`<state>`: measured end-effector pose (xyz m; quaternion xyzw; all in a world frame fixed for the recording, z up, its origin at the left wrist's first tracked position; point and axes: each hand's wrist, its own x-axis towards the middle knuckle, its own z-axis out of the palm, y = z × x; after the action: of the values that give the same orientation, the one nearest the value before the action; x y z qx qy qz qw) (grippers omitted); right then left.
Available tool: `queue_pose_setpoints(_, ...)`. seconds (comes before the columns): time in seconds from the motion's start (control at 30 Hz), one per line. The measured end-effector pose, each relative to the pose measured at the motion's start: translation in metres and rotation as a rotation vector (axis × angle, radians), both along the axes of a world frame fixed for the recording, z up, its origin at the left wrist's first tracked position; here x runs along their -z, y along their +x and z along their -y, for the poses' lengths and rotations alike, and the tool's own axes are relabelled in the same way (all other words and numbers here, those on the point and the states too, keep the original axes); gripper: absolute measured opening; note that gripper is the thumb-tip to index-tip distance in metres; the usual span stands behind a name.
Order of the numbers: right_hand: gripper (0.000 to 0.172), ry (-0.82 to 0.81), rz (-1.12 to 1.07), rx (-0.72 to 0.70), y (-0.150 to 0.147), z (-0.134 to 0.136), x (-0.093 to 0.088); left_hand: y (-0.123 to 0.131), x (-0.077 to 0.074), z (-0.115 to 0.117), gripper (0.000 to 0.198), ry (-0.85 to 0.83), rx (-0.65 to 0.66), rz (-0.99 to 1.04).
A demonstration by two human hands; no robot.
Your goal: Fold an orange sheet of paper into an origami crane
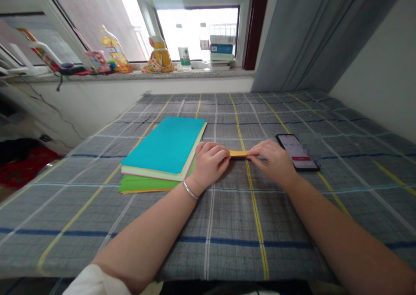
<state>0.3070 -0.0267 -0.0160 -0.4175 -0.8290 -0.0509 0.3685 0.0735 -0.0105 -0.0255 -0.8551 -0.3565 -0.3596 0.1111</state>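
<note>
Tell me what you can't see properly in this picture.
Head view only:
The ends of the narrow yellow-orange paper strip: hidden by the left hand and right hand.
The black smartphone screen's words: too small to read.
Beside the phone: a pixelated grey patch blurs what is there.
Lower sheets of the coloured paper stack: hidden by the top turquoise sheet.

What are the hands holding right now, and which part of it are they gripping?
A narrow strip of yellow-orange paper, held by its two ends: the left hand pinches one end, the right hand the other, and the middle shows between them.
</note>
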Motion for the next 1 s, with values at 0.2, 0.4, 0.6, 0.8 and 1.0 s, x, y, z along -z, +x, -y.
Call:
queue_pose_setpoints(0.2,0.013,0.007,0.098,0.100,-0.013,0.007,0.002,0.004,0.000,0.003,0.012,0.053,-0.016,-0.050)
queue_pose_setpoints(0.4,0.015,0.024,0.165,0.091,-0.027,0.011,0.004,0.014,0.003,0.009,0.016,0.072,-0.009,-0.141)
queue_pose_setpoints(0.6,0.015,-0.011,0.171,0.042,-0.035,0.012,0.005,0.016,0.002,0.010,0.016,0.072,-0.026,-0.226)
queue_pose_setpoints(0.8,0.014,-0.012,0.139,0.043,-0.024,0.010,0.004,0.009,-0.001,0.003,0.010,0.031,-0.048,-0.251)
queue_pose_setpoints(1.0,0.013,-0.023,0.125,0.068,-0.017,0.012,-0.003,0.004,-0.005,0.004,0.008,0.050,-0.041,-0.290)
